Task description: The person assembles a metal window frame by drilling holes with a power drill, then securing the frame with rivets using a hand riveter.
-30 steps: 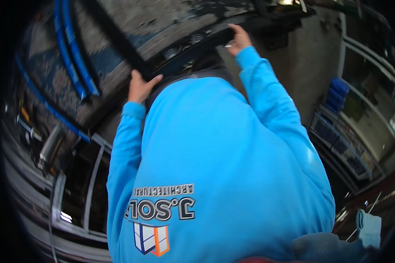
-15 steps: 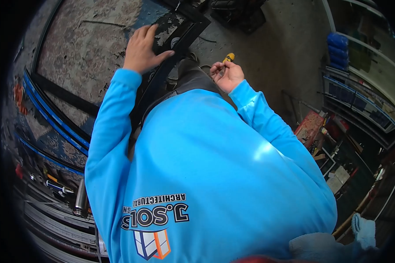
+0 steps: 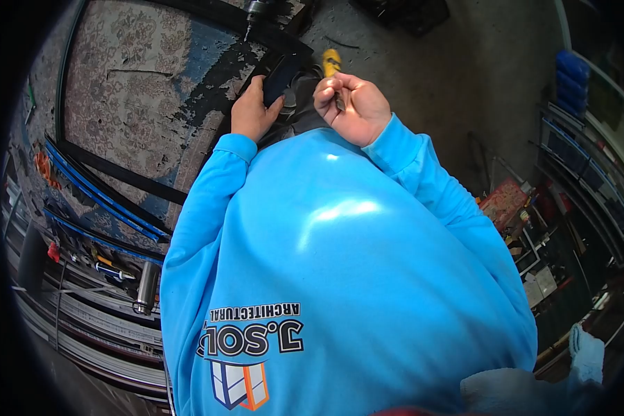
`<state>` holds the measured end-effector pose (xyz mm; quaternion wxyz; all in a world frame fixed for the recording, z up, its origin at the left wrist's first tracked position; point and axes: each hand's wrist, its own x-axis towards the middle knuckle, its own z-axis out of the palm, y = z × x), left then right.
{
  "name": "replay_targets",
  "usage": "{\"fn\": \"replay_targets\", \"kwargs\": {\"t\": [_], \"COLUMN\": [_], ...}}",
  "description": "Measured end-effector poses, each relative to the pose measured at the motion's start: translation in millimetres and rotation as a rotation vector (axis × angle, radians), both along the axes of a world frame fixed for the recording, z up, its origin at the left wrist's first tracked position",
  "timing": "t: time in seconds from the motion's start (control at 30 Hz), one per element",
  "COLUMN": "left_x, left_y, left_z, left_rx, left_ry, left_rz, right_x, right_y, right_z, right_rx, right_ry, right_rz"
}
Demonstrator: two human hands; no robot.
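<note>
The right hand (image 3: 357, 111) pinches a yellow tool (image 3: 332, 62) beside the table's (image 3: 139, 104) near edge; the left hand's (image 3: 252, 114) grip, by the dark frame (image 3: 121, 169), is unclear. This handling step seems to call for steadiness.

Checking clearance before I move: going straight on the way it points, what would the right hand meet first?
Probably the black frame's corner, up and to the left of the right hand in the picture; depth is unclear, so it might pass above.

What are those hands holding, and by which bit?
The right hand holds a yellow tool partway along, its yellow end sticking out. I can't tell about the left hand.
</note>
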<state>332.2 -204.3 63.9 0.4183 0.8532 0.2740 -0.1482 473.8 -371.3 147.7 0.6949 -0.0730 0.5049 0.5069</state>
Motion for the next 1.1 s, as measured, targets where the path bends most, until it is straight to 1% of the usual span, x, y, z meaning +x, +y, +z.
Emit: {"fn": "replay_targets", "kwargs": {"t": [0.03, 0.1, 0.13, 0.17, 0.23, 0.27, 0.3, 0.37, 0.4, 0.43, 0.5, 0.53, 0.57, 0.63, 0.67, 0.73, 0.77, 0.83, 0.87, 0.9, 0.97, 1.0, 1.07, 1.1], "left_x": [-0.6, -0.6, 0.5, 1.0, 2.6, 3.8, 5.1, 6.2, 6.7, 5.7, 3.4, 3.6, 3.3, 3.6, 3.4, 2.6, 2.3, 1.8, 1.3, 0.4, 0.6, 0.2, 0.2, -0.8], "left_y": [0.2, 2.5, 2.7, 1.7, 0.6, 2.1, 3.1, 1.8, 1.6, 1.2, -1.0, -1.0, -1.2, -1.6, -2.1, -2.9, -2.6, -1.7, -2.5, -3.7, -1.7, 0.2, 2.1, 2.0], "left_z": [-2.2, -7.5, -7.8, -7.6, -5.9, -5.1, -4.6, -3.6, -5.2, -6.7, -8.7, -9.0, -8.9, -8.5, -7.7, -6.2, -5.7, -7.1, -7.4, -6.9, -5.7, -4.6, 2.2, 6.5], "left_rx": [0.049, 0.1, 0.136, 0.171, 0.166, 0.166, 0.167, 0.137, 0.135, 0.146, 0.157, 0.154, 0.15, 0.148, 0.145, 0.162, 0.18, 0.182, 0.183, 0.184, 0.208, 0.216, 0.223, 0.231], "left_ry": [-0.027, -0.048, -0.049, -0.052, -0.029, -0.012, -0.011, 0.068, 0.067, 0.061, 0.057, 0.059, 0.061, 0.067, 0.075, 0.062, 0.048, 0.053, 0.055, 0.055, -0.022, -0.022, -0.143, -0.146], "left_rz": [-0.027, -0.049, -0.081, -0.111, -0.103, -0.101, -0.097, -0.078, -0.073, -0.073, -0.071, -0.06, -0.051, -0.045, -0.043, -0.048, -0.056, -0.061, -0.071, -0.066, -0.058, -0.053, -0.04, -0.035], "right_x": [3.2, 7.8, 12.9, 14.6, 20.7, 25.3, 31.9, 47.8, 57.1, 62.1, 72.5, 75.3, 73.7, 69.7, 77.0, 97.2, 98.4, 97.0, 96.2, 98.1, 104.8, 104.9, 99.7, 97.1], "right_y": [2.6, 11.4, 17.2, 15.5, 11.7, 10.9, 5.9, -11.9, -20.5, -20.3, -16.1, -15.5, -14.7, -11.7, -15.0, -21.4, -18.6, -14.6, -16.4, -17.5, -16.0, -14.9, -12.2, -5.2], "right_z": [1.8, 3.3, 7.5, 5.6, 0.7, 3.9, 2.8, -4.5, -12.0, -7.9, 1.4, 0.7, 1.9, 6.8, 6.7, 7.7, 8.9, 13.9, 11.4, 13.1, 16.5, 20.5, 34.0, 39.0], "right_rx": [0.001, -0.241, -0.177, -0.18, 0.319, 0.279, 0.28, 0.172, 0.054, 0.051, -0.334, -0.374, -0.373, -0.466, -0.465, 0.129, 0.134, -0.172, -0.181, -0.179, -0.011, -0.003, 0.025, 0.03], "right_ry": [0.008, -0.026, 0.039, 0.045, 0.205, 0.145, 0.145, 0.001, -0.12, -0.119, -0.521, -0.561, -0.562, -0.694, -0.695, -0.53, -0.531, -0.618, -0.68, -0.682, -0.674, -0.682, -1.068, -1.078], "right_rz": [0.007, -0.005, 0.023, 0.028, 0.028, 0.077, 0.082, 0.2, 0.307, 0.31, 0.667, 0.725, 0.728, 0.91, 0.914, 1.31, 1.315, 1.237, 1.208, 1.212, 1.439, 1.442, 1.481, 1.482]}}
